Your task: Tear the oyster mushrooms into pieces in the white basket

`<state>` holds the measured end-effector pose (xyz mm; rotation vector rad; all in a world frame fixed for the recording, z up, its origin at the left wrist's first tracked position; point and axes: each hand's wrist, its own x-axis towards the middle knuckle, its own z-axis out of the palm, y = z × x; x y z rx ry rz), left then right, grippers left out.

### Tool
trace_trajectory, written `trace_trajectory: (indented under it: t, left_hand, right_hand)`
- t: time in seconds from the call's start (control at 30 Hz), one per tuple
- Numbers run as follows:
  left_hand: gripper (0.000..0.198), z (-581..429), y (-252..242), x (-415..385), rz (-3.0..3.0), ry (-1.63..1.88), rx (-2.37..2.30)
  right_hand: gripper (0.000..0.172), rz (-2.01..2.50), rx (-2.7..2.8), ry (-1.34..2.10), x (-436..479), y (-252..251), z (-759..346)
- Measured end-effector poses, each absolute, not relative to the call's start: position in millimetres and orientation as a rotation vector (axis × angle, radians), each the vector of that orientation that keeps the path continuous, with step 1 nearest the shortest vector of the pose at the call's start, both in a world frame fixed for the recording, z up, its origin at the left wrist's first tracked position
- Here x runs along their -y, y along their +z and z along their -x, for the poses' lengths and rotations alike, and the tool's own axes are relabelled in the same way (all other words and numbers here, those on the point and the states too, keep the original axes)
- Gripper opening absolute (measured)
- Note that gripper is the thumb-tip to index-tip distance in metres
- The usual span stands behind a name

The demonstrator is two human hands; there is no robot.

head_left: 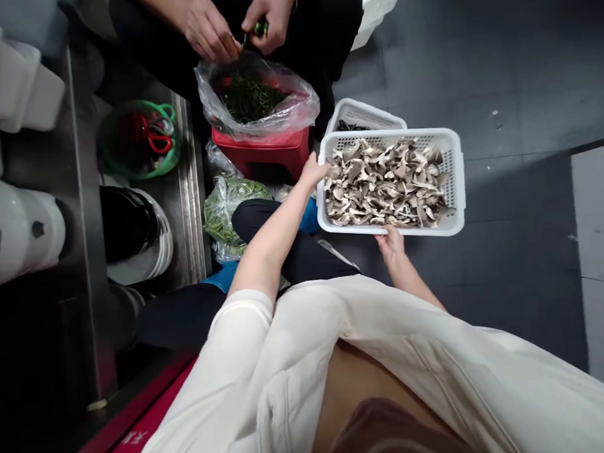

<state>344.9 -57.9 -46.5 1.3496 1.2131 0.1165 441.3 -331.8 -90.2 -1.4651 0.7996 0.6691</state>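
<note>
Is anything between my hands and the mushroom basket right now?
Nothing visible. The left hand already grips the white basket at its left rim, and the right hand touches its near edge.

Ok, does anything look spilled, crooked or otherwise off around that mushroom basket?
Nothing stands out. The white basket sits level in both hands, left hand at its left rim, right hand at the near rim. The mushroom pieces all lie inside; none shows on the floor.

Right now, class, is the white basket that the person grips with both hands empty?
No: the white basket, gripped by the left hand and the right hand, is filled with torn oyster mushroom pieces.
</note>
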Motion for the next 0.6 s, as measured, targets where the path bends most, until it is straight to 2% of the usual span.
trace_trajectory:
  t: [0.07, 0.13, 0.2, 0.27, 0.3, 0.4, 0.47, 0.5, 0.53, 0.6]
  left_hand:
    - [0.064, -321, -38, 34, -1.472, 0.195, -1.128]
    - [0.05, -279, -23, 6, -1.606, 0.301, -1.022]
    - [0.042, -221, -4, -15, -1.679, 0.452, -1.113]
    - [0.043, -156, 11, -19, -1.666, 0.568, -1.24]
    - [0.05, -124, 17, -12, -1.66, 0.553, -1.301]
    - [0.095, -58, 18, 39, -1.675, 0.281, -1.353]
    - [0.125, -48, 9, 91, -1.649, 0.012, -1.272]
    - [0.128, -53, 2, 118, -1.607, -0.119, -1.242]
    - [0.121, -63, -4, 145, -1.563, -0.248, -1.22]
    - [0.094, -91, -15, 190, -1.512, -0.485, -1.213]
  right_hand:
    - [0.026, 1.498, -0.854, 0.665, 329, -100, -437]
    - [0.026, 1.518, -0.882, 0.689, 324, -107, -439]
    - [0.024, 1.521, -0.884, 0.736, 316, -112, -442]
    - [0.02, 1.514, -0.87, 0.796, 307, -115, -443]
    - [0.017, 1.507, -0.856, 0.828, 304, -117, -442]
    - [0.008, 1.499, -0.813, 0.914, 302, -120, -439]
    - [0.014, 1.517, -0.802, 0.945, 306, -122, -439]
    - [0.016, 1.53, -0.799, 0.948, 309, -123, -440]
    - [0.018, 1.541, -0.793, 0.945, 312, -125, -442]
    - [0.02, 1.546, -0.756, 0.926, 317, -127, -448]
